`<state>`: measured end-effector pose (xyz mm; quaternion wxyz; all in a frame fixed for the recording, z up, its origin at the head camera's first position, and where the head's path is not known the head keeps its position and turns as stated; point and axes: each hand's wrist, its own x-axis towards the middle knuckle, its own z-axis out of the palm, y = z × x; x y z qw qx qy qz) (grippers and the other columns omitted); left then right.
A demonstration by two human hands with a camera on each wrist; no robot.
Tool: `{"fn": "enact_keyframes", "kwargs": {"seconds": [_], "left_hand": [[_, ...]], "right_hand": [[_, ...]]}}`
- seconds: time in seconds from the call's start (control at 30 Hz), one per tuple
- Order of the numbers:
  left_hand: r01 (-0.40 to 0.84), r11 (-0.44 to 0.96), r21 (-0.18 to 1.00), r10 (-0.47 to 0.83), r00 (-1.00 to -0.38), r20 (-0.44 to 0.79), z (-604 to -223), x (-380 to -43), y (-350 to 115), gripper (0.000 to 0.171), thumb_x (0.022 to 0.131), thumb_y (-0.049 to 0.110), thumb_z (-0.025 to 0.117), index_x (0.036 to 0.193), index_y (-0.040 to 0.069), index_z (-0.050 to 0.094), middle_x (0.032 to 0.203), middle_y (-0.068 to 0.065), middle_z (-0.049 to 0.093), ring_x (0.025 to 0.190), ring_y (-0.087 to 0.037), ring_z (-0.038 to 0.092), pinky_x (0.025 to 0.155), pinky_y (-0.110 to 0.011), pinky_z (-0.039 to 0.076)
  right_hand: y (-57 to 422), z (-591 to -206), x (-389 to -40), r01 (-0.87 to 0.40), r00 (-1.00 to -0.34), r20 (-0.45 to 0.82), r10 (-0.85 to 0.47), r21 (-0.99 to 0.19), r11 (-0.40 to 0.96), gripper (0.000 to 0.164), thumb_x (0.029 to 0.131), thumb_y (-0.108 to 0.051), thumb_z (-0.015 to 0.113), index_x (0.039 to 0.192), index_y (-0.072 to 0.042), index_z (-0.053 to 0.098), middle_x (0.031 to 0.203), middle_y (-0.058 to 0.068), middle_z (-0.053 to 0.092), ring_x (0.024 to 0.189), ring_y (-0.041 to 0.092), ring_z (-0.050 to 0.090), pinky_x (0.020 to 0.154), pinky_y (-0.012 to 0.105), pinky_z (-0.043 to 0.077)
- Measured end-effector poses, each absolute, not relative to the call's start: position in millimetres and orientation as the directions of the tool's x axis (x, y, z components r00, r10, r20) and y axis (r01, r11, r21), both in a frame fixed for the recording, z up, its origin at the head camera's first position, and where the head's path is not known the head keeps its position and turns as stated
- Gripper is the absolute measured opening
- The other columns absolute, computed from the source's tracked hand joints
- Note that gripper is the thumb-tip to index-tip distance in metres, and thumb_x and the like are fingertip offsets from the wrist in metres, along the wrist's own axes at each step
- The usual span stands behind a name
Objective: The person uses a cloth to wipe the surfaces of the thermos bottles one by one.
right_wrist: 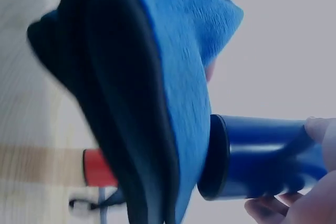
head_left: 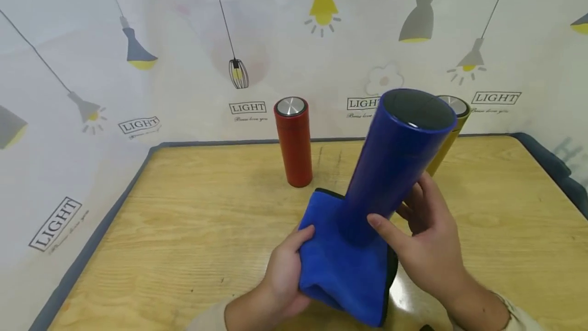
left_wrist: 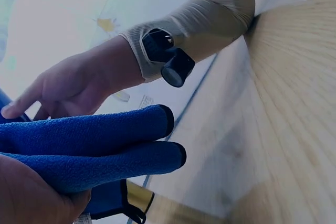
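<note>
Blue bottle (head_left: 395, 167) partly hides yellow bottle (head_left: 445, 146); red bottle (head_left: 294, 144) apart.

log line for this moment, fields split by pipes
left hand: holds blue cloth | right hand: grips blue bottle, tilted | red bottle: upright on table | yellow bottle: partly hidden behind blue bottle

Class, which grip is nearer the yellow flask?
Right: the right grip is just in front of the yellow flask; the left grip, holding the blue cloth, is farther off, leftward.
</note>
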<state>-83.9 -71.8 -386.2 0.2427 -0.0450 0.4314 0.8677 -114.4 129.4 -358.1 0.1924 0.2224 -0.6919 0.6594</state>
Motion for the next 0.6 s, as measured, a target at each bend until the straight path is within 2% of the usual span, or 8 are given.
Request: {"fn": "enact_keyframes", "kwargs": {"seconds": [0.17, 0.27, 0.4, 0.5, 0.6], "left_hand": [[-0.459, -0.484, 0.745, 0.351, -0.882, -0.315, -389.2, -81.9, -89.5, 0.062, 0.105, 0.034, 0.033, 0.161, 0.024, 0.008, 0.162, -0.009, 0.023, 0.134, -0.023, 0.039, 0.111, -0.038, 0.035], [-0.449, -0.456, 0.768, 0.338, -0.886, -0.317, -390.8, -79.2, -102.3, 0.065, 0.105, 0.036, 0.031, 0.161, 0.025, 0.001, 0.167, -0.007, 0.011, 0.142, -0.024, 0.028, 0.117, -0.042, 0.028], [-0.436, -0.409, 0.802, 0.337, -0.889, -0.311, -391.2, -75.1, -118.1, 0.064, 0.106, 0.037, 0.029, 0.161, 0.027, -0.002, 0.169, -0.005, 0.003, 0.148, -0.026, 0.019, 0.121, -0.043, 0.022], [-0.451, -0.359, 0.817, 0.349, -0.877, -0.331, -390.4, -71.2, -128.8, 0.063, 0.107, 0.038, 0.028, 0.161, 0.027, -0.003, 0.169, -0.006, 0.000, 0.149, -0.028, 0.017, 0.121, -0.044, 0.022], [-0.466, -0.309, 0.829, 0.358, -0.865, -0.352, -390.8, -67.6, -138.7, 0.064, 0.107, 0.038, 0.026, 0.161, 0.025, -0.006, 0.169, -0.008, -0.005, 0.153, -0.032, 0.010, 0.124, -0.049, 0.016]], "right_hand": [[133.1, -363.8, -138.2, -0.473, -0.880, 0.471, -0.054, -0.864, 0.174, 0.084, 0.082, 0.010, 0.073, 0.153, -0.015, 0.036, 0.143, 0.013, 0.055, 0.123, 0.015, 0.061, 0.096, 0.017, 0.051], [132.9, -370.8, -155.9, -0.379, -0.925, 0.371, -0.080, -0.897, 0.229, 0.082, 0.088, -0.005, 0.075, 0.154, -0.019, 0.028, 0.147, 0.016, 0.049, 0.127, 0.027, 0.059, 0.101, 0.033, 0.053], [131.5, -384.0, -181.6, -0.274, -0.961, 0.251, -0.114, -0.919, 0.284, 0.090, 0.090, -0.022, 0.075, 0.157, -0.018, 0.014, 0.153, 0.021, 0.040, 0.133, 0.042, 0.051, 0.105, 0.059, 0.045], [131.7, -394.2, -199.4, -0.251, -0.968, 0.224, -0.117, -0.905, 0.343, 0.094, 0.091, -0.028, 0.074, 0.160, -0.016, 0.010, 0.154, 0.022, 0.038, 0.135, 0.043, 0.049, 0.105, 0.061, 0.044], [131.8, -402.2, -211.7, -0.230, -0.973, 0.199, -0.121, -0.890, 0.392, 0.094, 0.092, -0.030, 0.072, 0.160, -0.014, 0.010, 0.155, 0.022, 0.037, 0.136, 0.042, 0.046, 0.106, 0.060, 0.043]]}}
